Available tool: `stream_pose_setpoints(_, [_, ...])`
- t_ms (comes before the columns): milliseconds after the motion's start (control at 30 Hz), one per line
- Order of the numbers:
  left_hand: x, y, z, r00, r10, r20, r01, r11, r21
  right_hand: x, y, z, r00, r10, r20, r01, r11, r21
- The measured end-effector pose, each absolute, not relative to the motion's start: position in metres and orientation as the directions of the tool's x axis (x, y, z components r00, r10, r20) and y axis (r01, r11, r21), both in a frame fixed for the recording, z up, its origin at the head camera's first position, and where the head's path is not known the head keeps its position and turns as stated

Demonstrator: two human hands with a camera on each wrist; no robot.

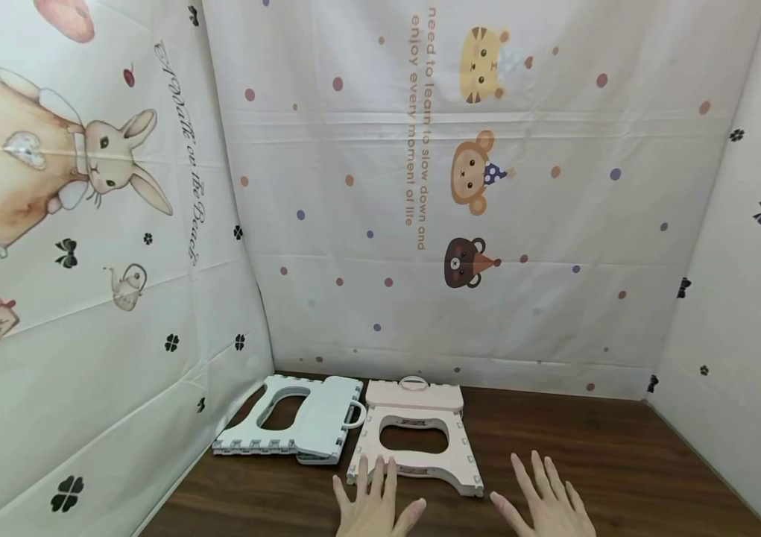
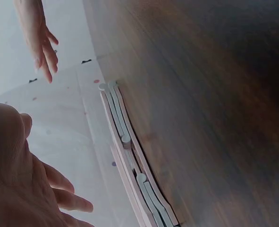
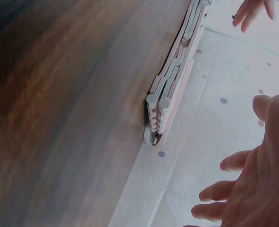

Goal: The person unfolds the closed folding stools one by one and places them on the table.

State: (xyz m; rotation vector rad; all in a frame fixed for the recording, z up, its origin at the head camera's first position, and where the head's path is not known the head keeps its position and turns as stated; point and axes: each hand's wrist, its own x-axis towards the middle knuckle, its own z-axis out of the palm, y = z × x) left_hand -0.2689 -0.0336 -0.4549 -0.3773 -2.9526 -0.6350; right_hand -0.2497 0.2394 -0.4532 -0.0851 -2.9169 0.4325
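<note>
Two folding step stools lie folded flat on the dark wooden table. The pink step stool [image 1: 414, 395] is in the middle, with an oval opening and a small loop handle at its far end. To its left lies the pale mint step stool [image 1: 323, 414], its loop handle facing the pink one. My left hand [image 1: 373, 507], fingers spread, hovers near the pink stool's front edge and holds nothing. My right hand [image 1: 548, 503] is spread to the right of that stool, also with nothing in it. Both wrist views show the pink stool's folded edge, apart from the hands.
The wooden table [image 1: 588, 440] reaches back to a printed white cloth wall [image 1: 528, 321]. Similar cloth walls stand at the left [image 1: 105, 388] and right [image 1: 742, 321]. The mint stool lies close against the left wall.
</note>
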Motion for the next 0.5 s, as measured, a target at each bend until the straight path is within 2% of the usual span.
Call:
stream_pose_setpoints(133, [-0.271, -0.030, -0.455, -0.968, 0.219, 0.124, 0.251, 0.879, 0.406, -0.249, 0.240, -0.453, -0.980, 0.083, 0.179, 0.027, 0.956, -0.293])
stream_pose_setpoints(300, [-0.286, -0.014, -0.441, -0.939, 0.332, 0.091, 0.338, 0.836, 0.431, -0.250, 0.242, -0.452, -0.981, 0.079, 0.178, 0.022, 0.953, -0.303])
stream_pose_setpoints(400, [-0.301, 0.007, -0.429, -0.908, 0.394, 0.145, 0.417, 0.806, 0.421, -0.250, 0.243, -0.451, -0.982, 0.083, 0.169, 0.028, 0.952, -0.306])
stream_pose_setpoints(500, [-0.321, 0.032, -0.421, -0.904, 0.379, 0.197, 0.427, 0.805, 0.411, -0.250, 0.246, -0.450, -0.983, 0.086, 0.161, 0.033, 0.951, -0.309])
